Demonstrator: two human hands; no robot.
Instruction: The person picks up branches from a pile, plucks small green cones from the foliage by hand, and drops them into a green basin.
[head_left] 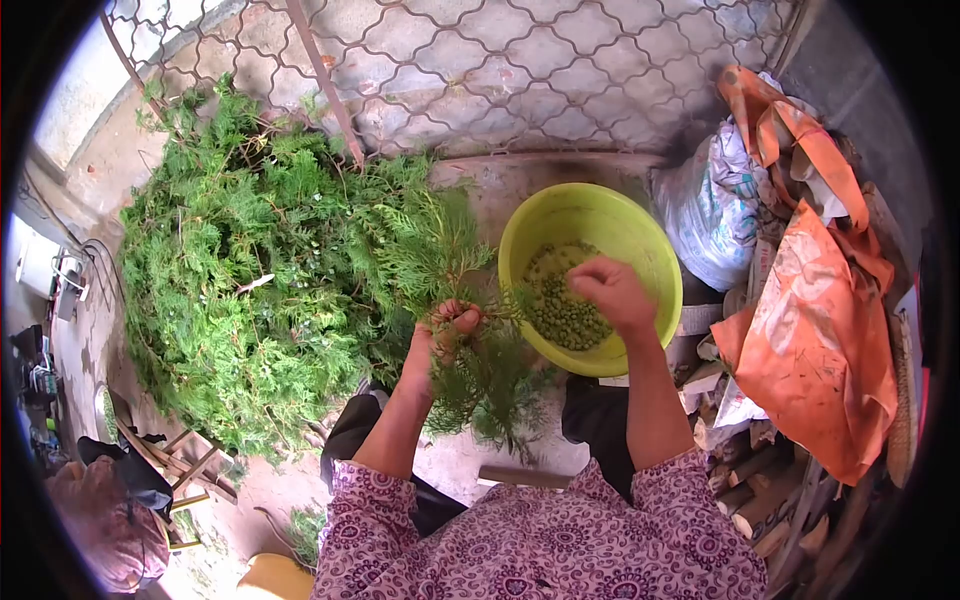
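Note:
My left hand (pixel 448 328) is closed around the stems of a leafy evergreen branch (pixel 438 242), whose feathery sprays spread above and below the fist. Over the yellow-green basin (pixel 648 240) is my right hand (pixel 612 292), fingers curled together and a little blurred; whatever they may hold is hidden. Many small round green seed cones (pixel 568 325) lie in the bottom of the basin. One thin twig tip from the branch reaches toward the basin's left rim.
A large heap of cut evergreen branches (pixel 260 290) covers the ground at left. Wire mesh (pixel 520 70) runs along the back. On the right are a white sack (pixel 708 215), an orange sheet (pixel 815 360) and stacked firewood (pixel 765 490). Another person (pixel 105 520) is at lower left.

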